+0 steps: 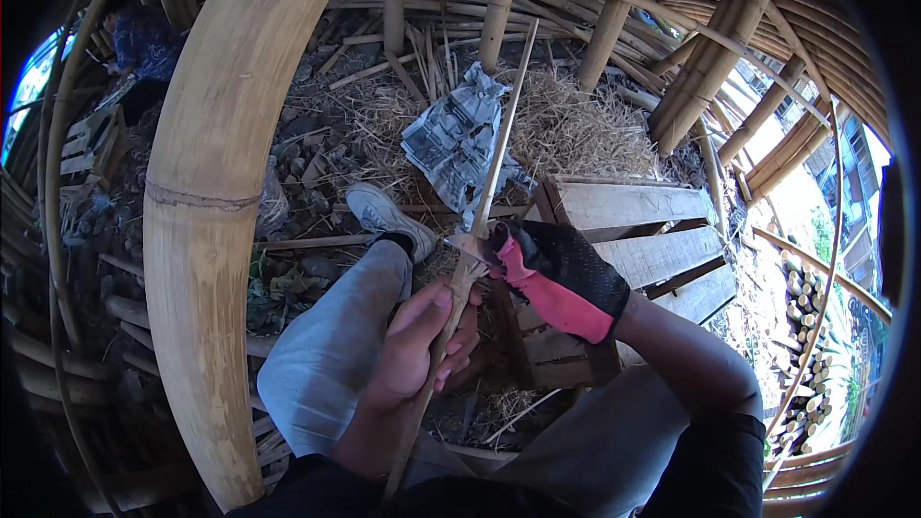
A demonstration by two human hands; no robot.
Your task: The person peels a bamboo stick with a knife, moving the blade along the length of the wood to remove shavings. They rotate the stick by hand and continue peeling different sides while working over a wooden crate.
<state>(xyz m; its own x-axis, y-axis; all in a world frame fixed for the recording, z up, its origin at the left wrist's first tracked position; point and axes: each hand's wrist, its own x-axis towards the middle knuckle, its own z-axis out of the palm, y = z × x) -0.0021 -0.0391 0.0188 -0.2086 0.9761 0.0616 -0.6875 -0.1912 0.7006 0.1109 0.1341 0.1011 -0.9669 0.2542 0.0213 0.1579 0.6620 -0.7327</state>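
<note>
Shallow strokes, steady hold

Just below some pale shavings (pixel 472 273), the bare left hand (pixel 414 338) gripped the bamboo strip (pixel 504 134), which leaned forward and right. The gloved right hand (pixel 564 278) was closed around what seemed a knife (pixel 467 247), its handle hidden. Good work called for a shallow angle and the bare hand clear of the edge.

1 left hand (pixel 422 331) and 1 right hand (pixel 564 269) are showing, 2 in all. 1 glove (pixel 571 305), 1 knife (pixel 467 246), 1 bamboo strip (pixel 503 134), 1 shoe (pixel 387 219), 1 wooden crate (pixel 638 206), 1 thick pole (pixel 206 240) and 1 other person (pixel 146 43) are also appearing. Stacked cut poles (pixel 811 355) are defying a count.
</note>
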